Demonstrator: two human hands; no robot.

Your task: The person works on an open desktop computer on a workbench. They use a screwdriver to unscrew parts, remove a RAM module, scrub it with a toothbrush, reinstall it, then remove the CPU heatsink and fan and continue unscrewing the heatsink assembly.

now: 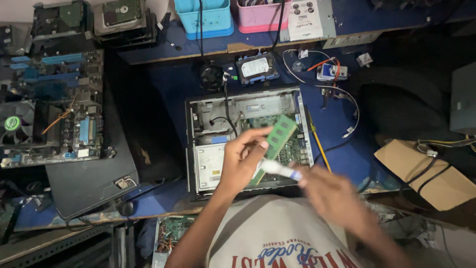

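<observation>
Item one: our left hand [241, 158], fingers curled, pinching a green memory module [275, 141] by its lower long edge; the module is held tilted, its upper end pointing away from us, above the open computer case [194, 149].

Item two: our right hand [333, 194], blurred, closed around a small white stick-shaped object with a blue band [277, 170]. Its tip lies against the lower part of the module, just beside the left fingers. We cannot tell what kind of object it is.

Item three: the open case, lying flat directly beneath both hands, with a green board [296, 146] showing past the module and a black cable [227, 111] running into it from the far side.

Item four: beyond the hands, a hard drive [257, 67] with a white label, and a small round black fan [212, 76] to its left.

Item five: farther beyond, a blue bin [204, 17] and a pink bin [258, 16] side by side.

Item six: well to the left of the left hand, a bare motherboard [52, 106] with blue slots, and a dark flat panel [91, 173] nearer to us.

Item seven: to the right of the right hand, a yellow pencil [321, 149] on the blue surface, loose white and red wires [327, 74] farther off, and a piece of brown cardboard [426, 173] well apart.
</observation>
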